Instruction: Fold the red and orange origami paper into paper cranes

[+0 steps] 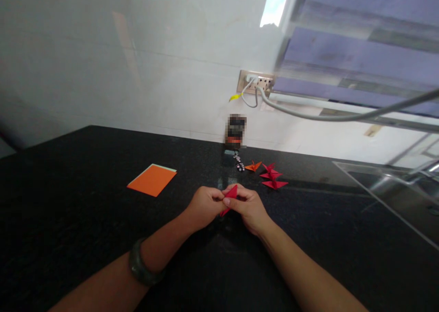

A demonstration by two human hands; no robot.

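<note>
Both my hands meet over the black countertop (pixel 68 211) and pinch a small folded red paper piece (pixel 230 194). My left hand (pixel 204 207) grips its left side with closed fingers; a dark bangle circles that wrist. My right hand (pixel 248 207) holds the right side, thumb pressed on the paper. Most of the red paper is hidden between the fingers.
A stack of orange paper sheets (pixel 152 180) lies to the left. Behind my hands sit a finished orange folded figure (pixel 253 166) and red folded figures (pixel 272 177). A small dark object (pixel 235 133) stands by the wall under a socket (pixel 255 81). A steel sink (pixel 394 188) is at right.
</note>
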